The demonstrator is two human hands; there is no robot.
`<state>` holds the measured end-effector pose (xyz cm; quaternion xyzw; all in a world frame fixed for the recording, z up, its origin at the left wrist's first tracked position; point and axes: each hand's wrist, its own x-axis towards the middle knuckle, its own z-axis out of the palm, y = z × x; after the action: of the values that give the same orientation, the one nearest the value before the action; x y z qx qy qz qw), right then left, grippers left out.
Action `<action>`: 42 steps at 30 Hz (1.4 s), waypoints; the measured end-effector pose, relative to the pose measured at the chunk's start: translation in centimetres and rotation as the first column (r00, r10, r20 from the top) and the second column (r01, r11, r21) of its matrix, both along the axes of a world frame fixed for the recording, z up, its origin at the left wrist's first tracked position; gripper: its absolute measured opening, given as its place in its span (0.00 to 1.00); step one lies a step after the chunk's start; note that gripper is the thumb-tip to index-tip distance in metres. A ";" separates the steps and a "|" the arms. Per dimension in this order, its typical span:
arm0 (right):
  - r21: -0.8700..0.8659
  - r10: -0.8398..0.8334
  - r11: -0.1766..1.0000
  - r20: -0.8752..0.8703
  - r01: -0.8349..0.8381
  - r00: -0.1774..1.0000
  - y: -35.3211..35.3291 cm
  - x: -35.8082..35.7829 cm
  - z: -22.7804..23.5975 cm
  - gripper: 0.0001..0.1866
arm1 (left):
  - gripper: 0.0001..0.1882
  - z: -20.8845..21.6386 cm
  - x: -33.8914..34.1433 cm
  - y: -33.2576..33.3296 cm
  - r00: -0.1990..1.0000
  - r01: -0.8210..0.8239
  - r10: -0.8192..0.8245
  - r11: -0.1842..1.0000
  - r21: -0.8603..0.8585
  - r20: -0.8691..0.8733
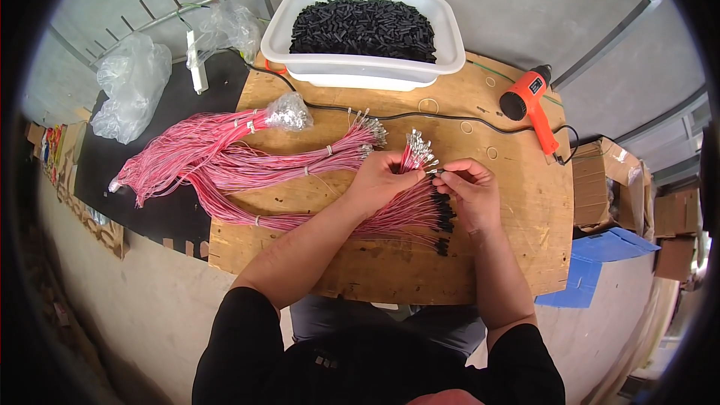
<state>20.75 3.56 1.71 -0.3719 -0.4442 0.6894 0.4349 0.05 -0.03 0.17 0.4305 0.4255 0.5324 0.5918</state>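
Note:
My left hand (379, 183) is closed round a bunch of thin pink wires, whose bare metal terminals (418, 148) fan out above the thumb. Against its fingertips, my right hand (474, 189) pinches a small black sleeve at the end of one wire; the fingers partly cover it. Below the hands, several wire ends lie on the table with black sleeves (444, 219) on them. More pink wires (300, 163) stretch left in tied bundles, some with bare metal ends and one end wrapped in clear plastic (289, 112).
A white tub (360, 67) full of short black tubes (364, 26) stands at the back of the wooden table (517, 255). On the right lies an orange heat gun (541, 124); its black cord (390, 115) crosses behind the wires. Clear plastic bags (133, 86) and a white power strip (196, 67) sit left.

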 end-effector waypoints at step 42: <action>0.143 -0.018 0.990 0.095 0.004 0.995 -0.3 -0.3 -0.1 0.06 | 0.07 0.4 -0.2 0.0 0.992 0.045 -0.044 0.999 0.006 -0.119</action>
<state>20.44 3.23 1.60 -0.3749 -0.5107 0.6348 0.4424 -0.19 -0.07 0.60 0.4734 0.4481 0.4942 0.5752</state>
